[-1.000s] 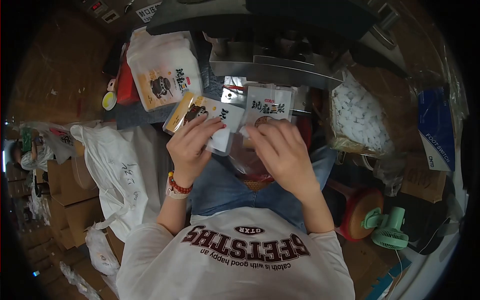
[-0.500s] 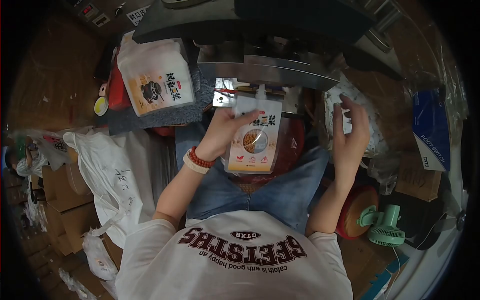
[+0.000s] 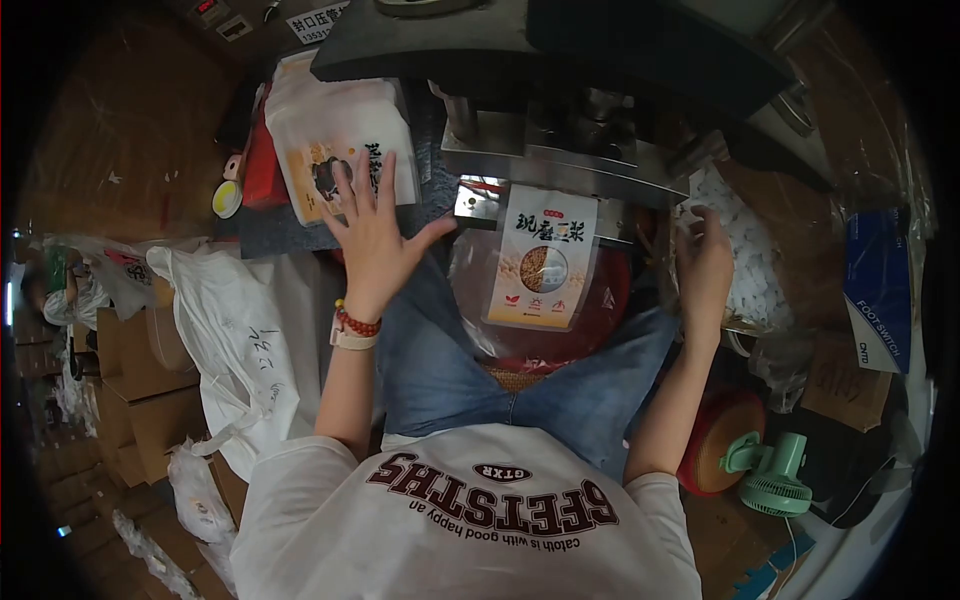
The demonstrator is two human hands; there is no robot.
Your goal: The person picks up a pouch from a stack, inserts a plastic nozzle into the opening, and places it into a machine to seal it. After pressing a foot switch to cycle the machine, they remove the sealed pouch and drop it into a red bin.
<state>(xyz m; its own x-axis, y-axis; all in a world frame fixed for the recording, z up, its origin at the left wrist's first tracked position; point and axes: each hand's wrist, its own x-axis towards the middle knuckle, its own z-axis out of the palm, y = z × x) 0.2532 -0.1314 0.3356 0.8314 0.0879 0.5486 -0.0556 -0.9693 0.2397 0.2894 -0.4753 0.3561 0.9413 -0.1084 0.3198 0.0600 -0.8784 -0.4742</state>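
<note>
We see a dim, warm-toned fisheye view with black vignetted corners and strong bending at the rim; the middle is sharpest, the machine's underside sits in deep shadow, glare glints off clear plastic at right, and edges smear softly

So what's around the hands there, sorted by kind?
Printed pouch hanging from the sealer: 1
Stack of printed pouches under the left hand: 1
Box of small white packets at the right hand: 1
Green fan: 1
Total: 4
</note>
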